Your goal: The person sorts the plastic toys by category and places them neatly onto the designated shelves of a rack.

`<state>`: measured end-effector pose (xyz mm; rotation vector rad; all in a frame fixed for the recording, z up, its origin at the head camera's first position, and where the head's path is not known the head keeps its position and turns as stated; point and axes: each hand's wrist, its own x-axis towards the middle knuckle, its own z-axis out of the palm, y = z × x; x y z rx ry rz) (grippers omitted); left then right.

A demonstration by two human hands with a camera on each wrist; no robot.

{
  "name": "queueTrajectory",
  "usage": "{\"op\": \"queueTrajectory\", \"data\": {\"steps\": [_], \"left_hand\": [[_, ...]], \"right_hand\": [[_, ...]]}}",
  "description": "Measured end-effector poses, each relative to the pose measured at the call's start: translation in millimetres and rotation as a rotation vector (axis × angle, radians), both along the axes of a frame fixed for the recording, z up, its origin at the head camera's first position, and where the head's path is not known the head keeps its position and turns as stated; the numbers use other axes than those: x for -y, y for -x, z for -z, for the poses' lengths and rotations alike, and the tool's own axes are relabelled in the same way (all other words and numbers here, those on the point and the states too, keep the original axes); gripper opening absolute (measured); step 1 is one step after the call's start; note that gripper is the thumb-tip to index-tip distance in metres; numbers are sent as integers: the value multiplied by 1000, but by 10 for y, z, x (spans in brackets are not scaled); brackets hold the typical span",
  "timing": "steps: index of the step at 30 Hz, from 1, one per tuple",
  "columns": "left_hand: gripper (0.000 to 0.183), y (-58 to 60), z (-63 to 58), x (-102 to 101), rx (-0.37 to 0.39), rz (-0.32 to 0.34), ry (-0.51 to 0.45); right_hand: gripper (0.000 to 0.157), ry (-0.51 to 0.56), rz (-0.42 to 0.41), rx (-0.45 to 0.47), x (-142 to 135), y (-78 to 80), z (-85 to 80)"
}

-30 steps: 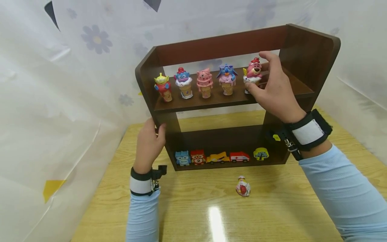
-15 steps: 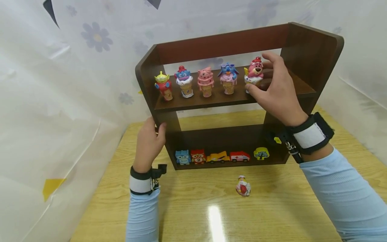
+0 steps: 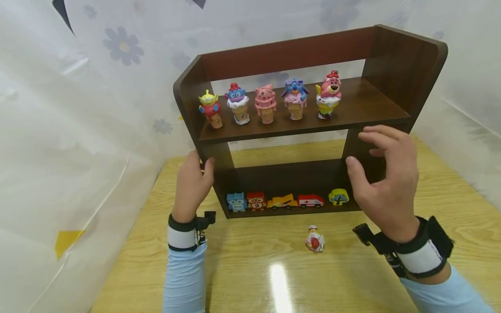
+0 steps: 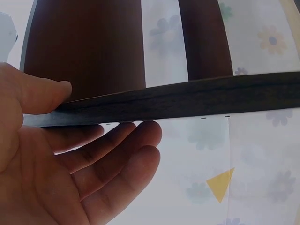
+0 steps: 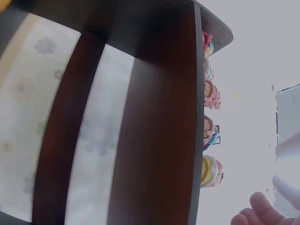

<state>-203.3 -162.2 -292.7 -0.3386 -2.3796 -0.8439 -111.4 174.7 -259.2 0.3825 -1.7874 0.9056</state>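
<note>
My left hand [image 3: 192, 187] grips the left side panel of a dark brown wooden shelf [image 3: 377, 104]. In the left wrist view, the thumb lies on one face of the panel [image 4: 187, 101] and the fingers on the other. My right hand [image 3: 391, 182] holds nothing, thumb and fingers spread apart before the shelf's lower right side. A pink bear ice-cream-cone figurine [image 3: 329, 94] stands upright on the upper board. To its left, in a row, stand a blue one with sunglasses [image 3: 295, 99], a pink one [image 3: 265, 104], a blue one with a red top [image 3: 237, 103] and a green-headed one [image 3: 210, 108].
Another figurine [image 3: 315, 240] lies on the wood-grain table [image 3: 238, 269] before the shelf. Along the lower board stand two owl blocks [image 3: 256, 202], a yellow truck [image 3: 282, 202], a red ambulance [image 3: 311, 201] and a yellow tree piece [image 3: 338, 197]. A flower-patterned sheet [image 3: 129, 87] hangs behind.
My right hand has let go of the pink bear figurine and moved down and to the right. The figurine stands by itself on the upper board. My left hand keeps its grip.
</note>
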Motion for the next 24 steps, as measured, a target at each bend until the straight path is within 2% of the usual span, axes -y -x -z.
{"op": "queueTrajectory", "data": {"steps": [5, 8, 18, 24], "left_hand": [[28, 9, -8, -3, 3, -2, -2], [28, 9, -8, -5, 7, -3, -2], [29, 7, -3, -4, 23, 1, -16], [30, 5, -5, -7, 32, -1, -17]], "right_hand": [[41, -44, -6, 93, -55, -164, 211], [41, -48, -14, 116, -69, -215, 289], [48, -100, -38, 179, -30, -276, 479], [48, -135, -42, 262, -32, -322, 567]]}}
